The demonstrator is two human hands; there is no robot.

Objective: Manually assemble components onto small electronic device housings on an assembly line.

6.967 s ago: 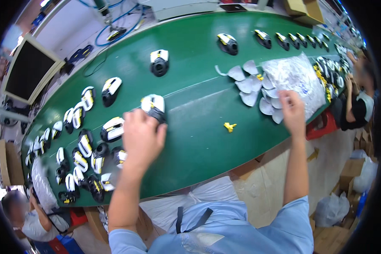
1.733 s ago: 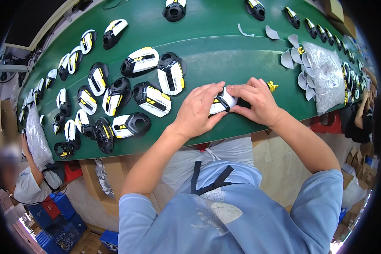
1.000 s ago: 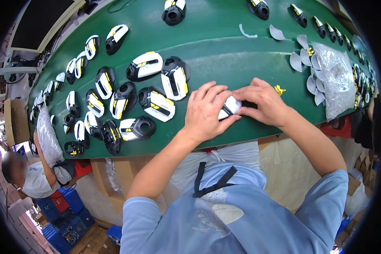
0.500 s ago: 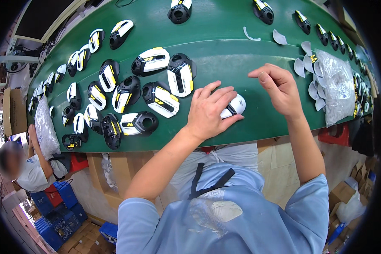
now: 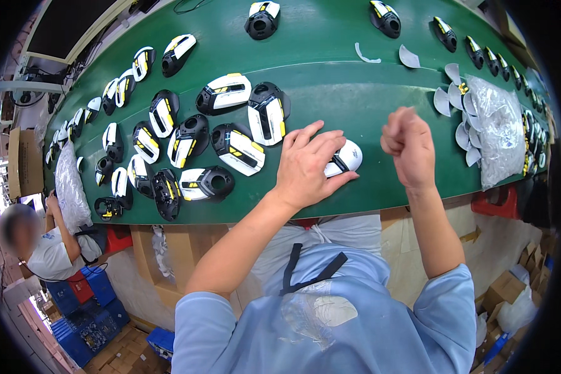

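My left hand (image 5: 310,163) lies over a white-and-black plastic shell (image 5: 350,155) near the table's front edge, fingers across its top and thumb along its near side. Its rounded white end shows to the right; the rest is hidden under the palm. To the right of it, raised and apart from the shell, is my right hand (image 5: 410,146), curled into a fist with nothing visible in it. Left of my left hand lie several similar shells in white, black and yellow, the closest being a shell (image 5: 238,148) with a round opening and an upright one (image 5: 268,115) behind it.
The green table (image 5: 336,87) carries more shells along its far side. At the right are curved translucent pieces (image 5: 442,101) and a clear plastic bag (image 5: 502,134). Another bag (image 5: 71,187) lies far left, near a seated person (image 5: 50,243). A red stool (image 5: 495,202) stands below the table's right side.
My right hand has moved slightly left and its extended forefinger and thumb have curled into a fist. My left hand stays on the shell.
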